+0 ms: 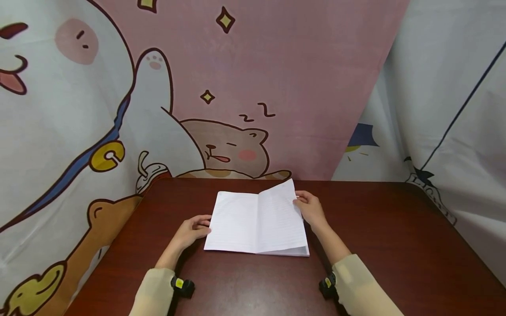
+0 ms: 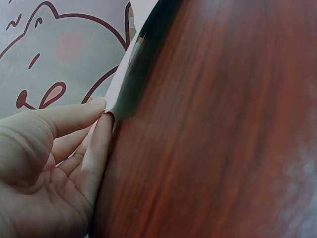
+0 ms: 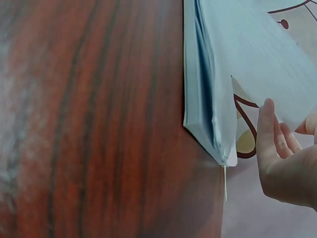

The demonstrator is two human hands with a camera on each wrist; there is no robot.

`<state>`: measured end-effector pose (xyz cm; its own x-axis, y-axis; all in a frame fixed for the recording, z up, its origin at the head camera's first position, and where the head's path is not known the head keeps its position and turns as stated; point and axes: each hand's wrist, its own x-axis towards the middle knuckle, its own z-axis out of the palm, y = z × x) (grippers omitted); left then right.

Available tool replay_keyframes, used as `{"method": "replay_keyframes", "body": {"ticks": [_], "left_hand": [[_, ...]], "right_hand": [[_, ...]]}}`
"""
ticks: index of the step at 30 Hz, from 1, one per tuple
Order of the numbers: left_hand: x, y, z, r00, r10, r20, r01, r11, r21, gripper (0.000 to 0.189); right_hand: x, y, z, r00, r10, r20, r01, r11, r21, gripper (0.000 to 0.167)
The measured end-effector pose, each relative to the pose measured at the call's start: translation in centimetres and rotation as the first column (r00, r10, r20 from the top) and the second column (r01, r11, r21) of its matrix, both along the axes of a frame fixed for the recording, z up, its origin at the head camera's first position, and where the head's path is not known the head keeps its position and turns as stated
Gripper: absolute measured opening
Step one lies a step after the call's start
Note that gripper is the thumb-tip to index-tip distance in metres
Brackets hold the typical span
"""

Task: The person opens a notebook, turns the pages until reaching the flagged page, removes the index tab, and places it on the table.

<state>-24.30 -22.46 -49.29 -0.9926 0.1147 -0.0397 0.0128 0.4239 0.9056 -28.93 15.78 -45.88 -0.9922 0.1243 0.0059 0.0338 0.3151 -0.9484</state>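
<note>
An open notebook (image 1: 236, 224) with white, faintly lined pages lies on the table. My left hand (image 1: 189, 232) is at its left edge. In the left wrist view the thumb and a finger of that left hand (image 2: 54, 163) pinch the notebook's edge (image 2: 119, 79). At the other side my right hand (image 1: 311, 210) holds the right-hand page (image 1: 280, 217) near its upper outer edge, and that page rises off the stack below. The right wrist view has the right hand (image 3: 290, 171) beside the raised page (image 3: 272, 64), thumb and fingers at its border.
Dark reddish-brown wood forms the table (image 1: 375, 237). A thin ribbon (image 3: 225, 183) hangs from the notebook in the right wrist view. Behind the table hangs a printed cartoon cloth (image 1: 308, 87), with white fabric (image 1: 454, 109) on the right. Each wrist wears a black camera (image 1: 183, 287).
</note>
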Motion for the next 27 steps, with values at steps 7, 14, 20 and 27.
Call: {"method": "replay_keyframes", "body": {"ticks": [7,14,20,27], "left_hand": [[0.1,0.1,0.3,1.000,-0.004,0.006,0.004,1.000,0.004,0.046],[0.2,0.3,0.4,1.000,0.017,0.012,-0.017,1.000,-0.009,0.044],[0.2,0.3,0.6,1.000,0.000,0.012,0.000,1.000,0.024,0.046],[0.2,1.2,0.8,0.999,-0.027,0.028,0.026,0.998,0.052,0.047]], "right_hand": [[0.3,-0.1,0.6,0.999,0.034,0.009,-0.034,0.998,-0.044,0.035],[0.7,-0.3,1.1,0.997,0.061,0.043,-0.056,0.993,-0.107,0.037],[0.8,-0.3,1.1,0.994,0.076,0.076,-0.064,0.987,-0.147,0.040],[1.0,-0.3,1.1,0.994,0.087,0.060,-0.076,0.983,-0.168,0.041]]}}
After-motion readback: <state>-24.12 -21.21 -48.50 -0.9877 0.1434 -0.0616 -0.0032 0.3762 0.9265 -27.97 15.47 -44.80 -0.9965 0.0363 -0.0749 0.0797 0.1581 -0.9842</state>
